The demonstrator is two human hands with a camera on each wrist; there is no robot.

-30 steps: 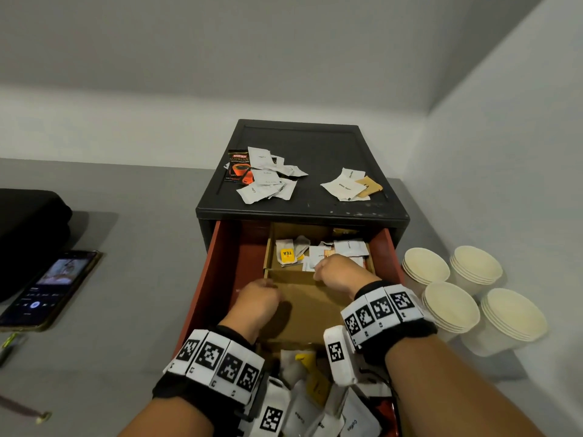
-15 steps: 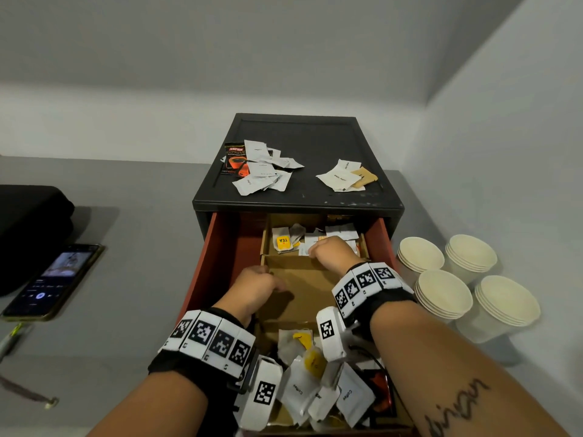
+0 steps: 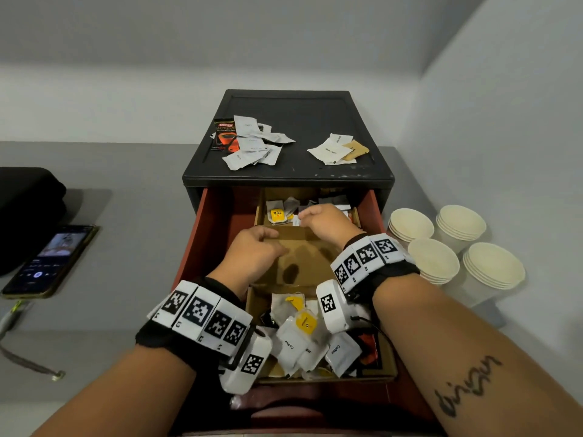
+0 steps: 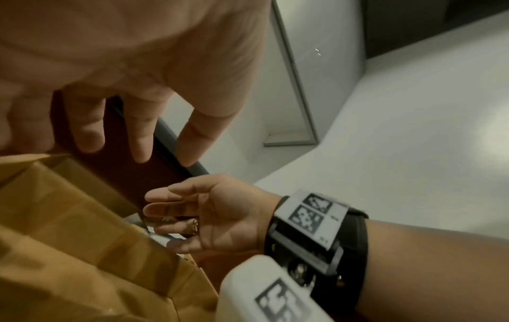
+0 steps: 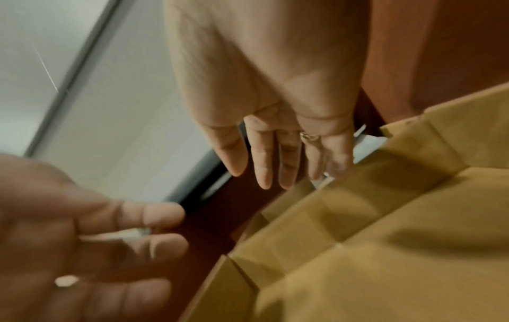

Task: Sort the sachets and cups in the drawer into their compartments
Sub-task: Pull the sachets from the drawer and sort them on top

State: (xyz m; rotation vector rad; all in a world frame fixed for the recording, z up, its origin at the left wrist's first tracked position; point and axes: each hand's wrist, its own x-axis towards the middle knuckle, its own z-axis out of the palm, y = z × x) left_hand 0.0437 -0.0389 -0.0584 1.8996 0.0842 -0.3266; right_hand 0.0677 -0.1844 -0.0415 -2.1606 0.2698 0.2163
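Note:
The red drawer (image 3: 202, 234) stands open with a cardboard divider box (image 3: 303, 263) inside. My left hand (image 3: 268, 238) hovers over the bare middle compartment, fingers loose and holding nothing (image 4: 137, 139). My right hand (image 3: 310, 214) reaches over the divider wall into the far compartment, its straight fingers (image 5: 275, 165) touching the sachets there beside a yellow TEA sachet (image 3: 277, 213). A mixed pile of white coffee sachets and tea bags (image 3: 293, 339) fills the near compartment. Stacks of paper cups (image 3: 410, 223) stand on the counter, right of the drawer.
Two loose heaps of sachets (image 3: 252, 143) (image 3: 334, 149) lie on top of the black cabinet (image 3: 284, 175). A phone (image 3: 53, 260), a black bag (image 3: 28, 209) and a cable (image 3: 28, 361) sit on the grey counter at the left. A wall runs close along the right.
Both hands have moved a little deeper into the drawer. The left hand has loosened from a fist over the middle compartment. My head has tilted down, showing more of the near pile.

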